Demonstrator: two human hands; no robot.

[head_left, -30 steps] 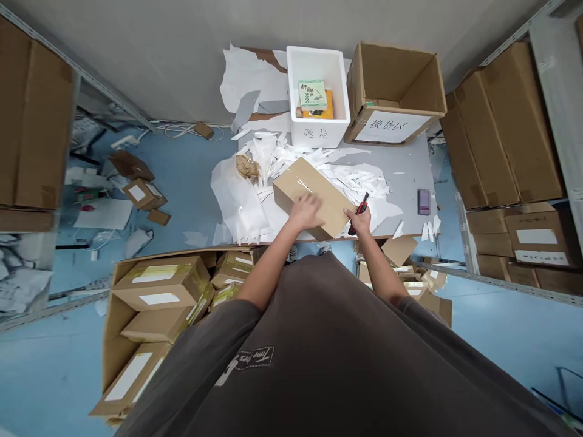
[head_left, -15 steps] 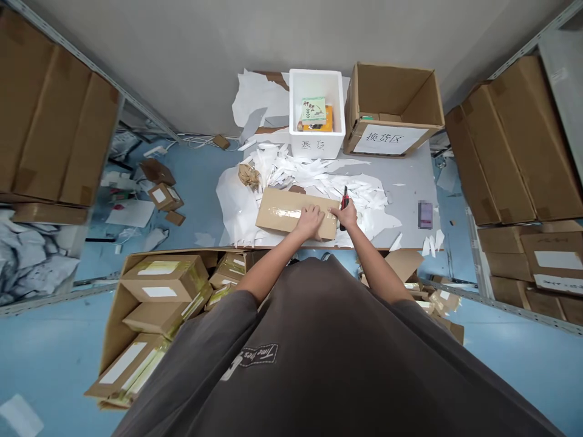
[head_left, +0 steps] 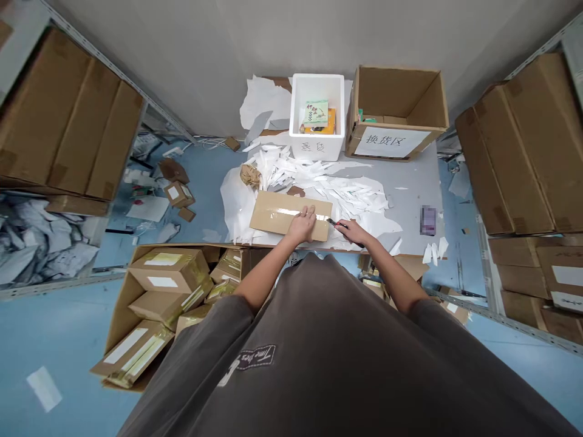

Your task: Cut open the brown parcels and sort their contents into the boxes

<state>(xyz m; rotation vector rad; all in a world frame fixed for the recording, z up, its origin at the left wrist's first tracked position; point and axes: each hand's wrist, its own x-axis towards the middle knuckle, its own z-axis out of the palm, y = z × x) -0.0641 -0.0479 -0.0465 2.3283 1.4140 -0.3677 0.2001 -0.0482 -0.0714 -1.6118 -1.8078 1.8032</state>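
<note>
A long brown cardboard box (head_left: 276, 221) with clear tape along its top lies near the table's front edge. Pressed on the box's right half is my left hand (head_left: 302, 224), its fingers spread flat. My right hand (head_left: 354, 232) is wrapped round a red and black utility knife (head_left: 339, 225), whose blade points left at the taped right end of the box. Shredded white paper (head_left: 319, 176) lies behind the box, with a crumpled brown paper ball (head_left: 250, 175) beyond its left end.
Behind the paper stand a white foam bin (head_left: 317, 147) holding small packages and an open carton (head_left: 396, 144). A purple pack (head_left: 428, 220) lies at the table's right. Below left, a large carton (head_left: 119, 303) holds several boxes. Shelves with cartons flank both sides.
The knife has swung from upright to nearly level, its blade now at the box's right end. My right hand moved down and right. My left hand shifted slightly left on the box.
</note>
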